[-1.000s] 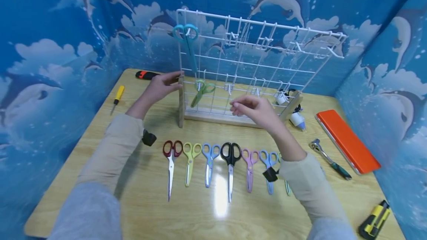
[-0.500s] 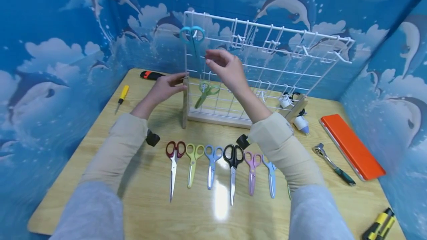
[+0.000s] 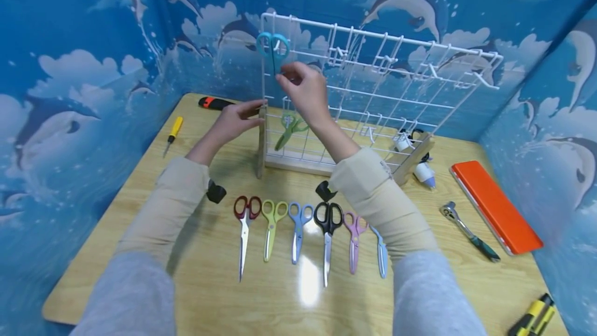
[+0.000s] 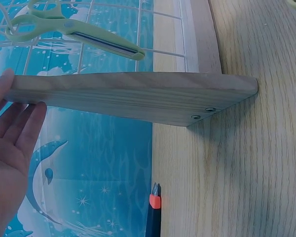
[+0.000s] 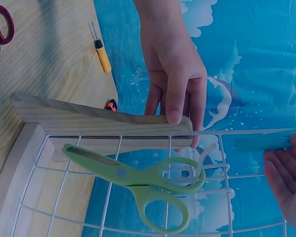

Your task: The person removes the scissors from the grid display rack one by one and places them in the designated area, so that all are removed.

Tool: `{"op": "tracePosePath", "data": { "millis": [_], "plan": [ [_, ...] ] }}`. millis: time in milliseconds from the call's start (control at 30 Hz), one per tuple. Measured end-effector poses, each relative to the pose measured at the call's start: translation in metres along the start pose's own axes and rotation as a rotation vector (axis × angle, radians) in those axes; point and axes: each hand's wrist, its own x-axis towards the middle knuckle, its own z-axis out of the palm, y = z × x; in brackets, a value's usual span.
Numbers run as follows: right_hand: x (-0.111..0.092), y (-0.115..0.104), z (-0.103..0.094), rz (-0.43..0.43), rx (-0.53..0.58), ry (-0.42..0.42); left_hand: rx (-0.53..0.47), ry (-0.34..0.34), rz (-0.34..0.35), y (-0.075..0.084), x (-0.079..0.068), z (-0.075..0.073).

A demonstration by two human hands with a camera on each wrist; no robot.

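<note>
My left hand (image 3: 238, 123) grips the upper end of the wooden side post (image 4: 113, 96) of a white wire rack, thumb on one face and fingers on the other. My right hand (image 3: 305, 92) pinches the blade end of the teal scissors (image 3: 272, 45), which hang by their handles from an upper hook at the rack's left; in the right wrist view the teal blade (image 5: 261, 142) meets its fingertips. Below, green scissors (image 5: 133, 175) hang on a lower hook. On the table lie red-handled scissors (image 3: 244, 227), yellow scissors (image 3: 270, 227), blue scissors (image 3: 298, 227), black scissors (image 3: 327, 237) and pink scissors (image 3: 354, 240).
More blue scissors (image 3: 381, 253) lie partly under the right sleeve. Hooks line the wire rack (image 3: 373, 95). Around it are a yellow screwdriver (image 3: 174, 131), a black-and-red handled tool (image 3: 214, 103), a ratchet (image 3: 468, 232), an orange case (image 3: 496, 206) and yellow-black cutters (image 3: 531, 318).
My right hand has moved left and up from the front of the rack to the teal scissors and now pinches their blades. The left hand stays on the wooden post.
</note>
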Motion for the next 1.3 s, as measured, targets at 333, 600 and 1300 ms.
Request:
{"op": "tracePosePath", "data": {
  "millis": [333, 600, 1300],
  "plan": [
    [-0.012, -0.010, -0.013, 0.009, 0.139, -0.061, 0.000, -0.017, 0.007, 0.006, 0.000, 0.002],
    [-0.024, -0.016, -0.021, -0.070, 0.135, -0.122, 0.011, -0.002, 0.017, 0.001, 0.003, 0.003],
    [-0.144, 0.034, -0.112, 0.221, 0.168, -0.117, -0.025, -0.009, -0.029, 0.002, -0.001, 0.001]
  ]
}}
